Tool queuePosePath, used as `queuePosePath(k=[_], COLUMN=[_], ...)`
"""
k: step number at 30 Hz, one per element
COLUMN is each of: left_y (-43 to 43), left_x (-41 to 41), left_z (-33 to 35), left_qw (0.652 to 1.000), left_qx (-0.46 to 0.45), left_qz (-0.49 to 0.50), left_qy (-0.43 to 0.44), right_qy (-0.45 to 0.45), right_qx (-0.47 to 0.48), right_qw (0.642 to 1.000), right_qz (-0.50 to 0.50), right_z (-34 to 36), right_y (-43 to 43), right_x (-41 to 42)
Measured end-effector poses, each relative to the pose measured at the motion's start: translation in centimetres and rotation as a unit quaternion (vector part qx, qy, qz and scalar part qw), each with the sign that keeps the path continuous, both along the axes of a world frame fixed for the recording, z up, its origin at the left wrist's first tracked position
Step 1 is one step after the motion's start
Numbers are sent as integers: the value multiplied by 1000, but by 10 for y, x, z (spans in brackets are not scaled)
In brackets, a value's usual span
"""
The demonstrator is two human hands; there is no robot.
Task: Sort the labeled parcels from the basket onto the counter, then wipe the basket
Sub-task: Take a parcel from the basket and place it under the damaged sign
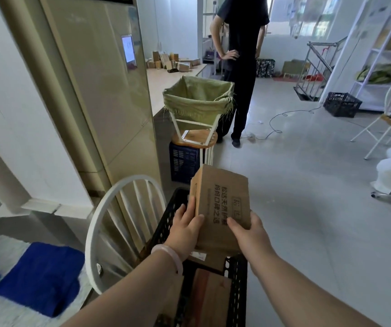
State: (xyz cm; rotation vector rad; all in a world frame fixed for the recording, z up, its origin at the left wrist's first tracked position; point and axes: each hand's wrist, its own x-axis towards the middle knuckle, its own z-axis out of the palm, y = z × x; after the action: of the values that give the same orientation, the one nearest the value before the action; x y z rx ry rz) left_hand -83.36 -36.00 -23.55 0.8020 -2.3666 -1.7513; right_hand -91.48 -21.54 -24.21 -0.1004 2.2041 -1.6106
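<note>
I hold a brown cardboard parcel [223,204] with black printed characters above a black plastic basket [163,223]. My left hand [186,228] grips its left edge, fingers along the side and thumb on top. On the parcel's near right corner my right hand [246,234] grips it. The basket stands on a white chair [109,223] and holds more brown parcels [211,296]. The counter [166,79] runs along the left wall further off, with several small parcels [173,61] at its far end.
A blue cloth [41,274] lies at lower left. A green sack on a white frame [197,100] stands on a stool over a dark blue crate [182,161]. A person in black [241,67] stands beyond. A tall cabinet [100,90] is at left, a black crate [342,103] and shelves at right.
</note>
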Motion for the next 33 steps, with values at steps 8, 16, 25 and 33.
queuePosePath(k=[8, 16, 25, 33], left_y=[9, 20, 12, -2], left_x=[-4, -9, -11, -8], left_z=[-7, 9, 9, -7], left_qw=[966, 940, 979, 993], left_qx=[-254, -280, -97, 107], left_qz=[30, 17, 49, 2], left_qy=[-48, -192, -172, -57], right_qy=[101, 111, 214, 56], right_qx=[34, -6, 77, 49], right_qw=[991, 990, 963, 996], right_qz=[82, 90, 146, 55], right_z=[-1, -2, 11, 6], right_y=[1, 0, 4, 5], right_x=[11, 19, 26, 4])
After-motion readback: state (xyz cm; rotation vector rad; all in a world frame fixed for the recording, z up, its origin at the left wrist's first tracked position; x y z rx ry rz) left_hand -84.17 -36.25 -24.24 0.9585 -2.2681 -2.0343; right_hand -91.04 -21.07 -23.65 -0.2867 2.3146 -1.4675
